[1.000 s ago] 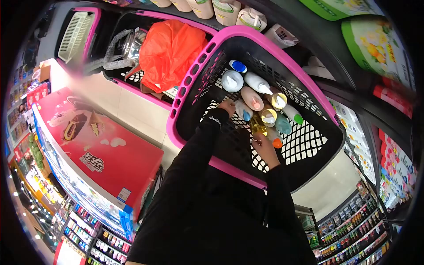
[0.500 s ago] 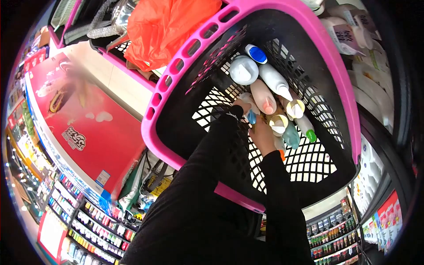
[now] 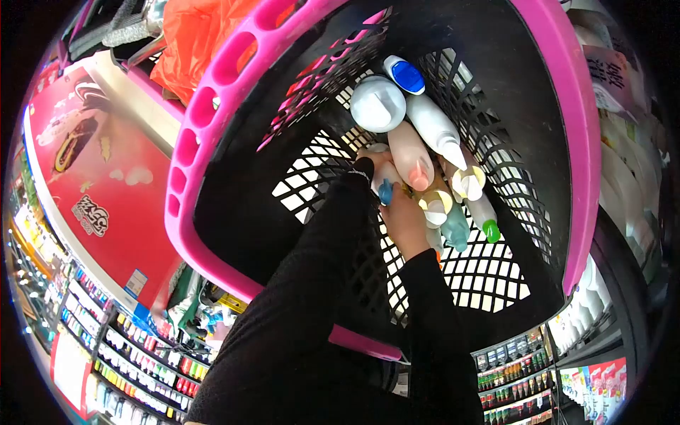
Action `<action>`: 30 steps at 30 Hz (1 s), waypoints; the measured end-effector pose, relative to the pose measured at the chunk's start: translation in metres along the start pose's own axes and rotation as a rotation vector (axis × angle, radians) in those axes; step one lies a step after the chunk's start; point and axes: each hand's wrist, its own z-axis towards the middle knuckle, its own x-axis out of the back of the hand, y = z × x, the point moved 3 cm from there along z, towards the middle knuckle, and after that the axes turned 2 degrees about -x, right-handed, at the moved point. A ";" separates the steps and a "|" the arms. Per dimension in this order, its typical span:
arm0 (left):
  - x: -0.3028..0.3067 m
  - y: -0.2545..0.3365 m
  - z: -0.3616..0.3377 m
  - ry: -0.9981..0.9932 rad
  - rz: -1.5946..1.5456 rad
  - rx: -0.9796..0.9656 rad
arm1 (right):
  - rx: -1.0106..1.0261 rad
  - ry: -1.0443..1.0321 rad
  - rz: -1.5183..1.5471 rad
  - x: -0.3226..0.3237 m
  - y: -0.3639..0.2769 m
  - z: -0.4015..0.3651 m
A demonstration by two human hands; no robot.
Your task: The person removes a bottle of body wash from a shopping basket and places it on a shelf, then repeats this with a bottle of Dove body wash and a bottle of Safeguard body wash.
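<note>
Blue-capped bottle (image 3: 383, 173) lies inside the basket (image 3: 185, 246). Left hand (image 3: 372, 157) curls at its body, right hand (image 3: 405, 221) at its cap (image 3: 385, 193); finger closure can't be told. Supporting both ends seems steadiest.

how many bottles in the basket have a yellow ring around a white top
2 in view: one yellow-ringed bottle just right of the right hand in the picture, the other above and right of it. More could be hidden under the hands.

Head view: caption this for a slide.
Left hand and right hand on a blue-capped bottle inside a pink-rimmed basket.
</note>
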 end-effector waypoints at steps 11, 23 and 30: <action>-0.004 -0.013 0.025 -0.191 -0.333 -0.054 | -0.093 0.005 0.031 -0.008 -0.001 0.006; 0.013 0.007 -0.055 -0.075 -0.170 -0.103 | -0.004 0.108 -0.022 0.043 -0.030 -0.064; 0.023 0.005 -0.127 0.092 -0.141 -0.157 | 0.191 0.249 0.273 0.078 -0.035 -0.133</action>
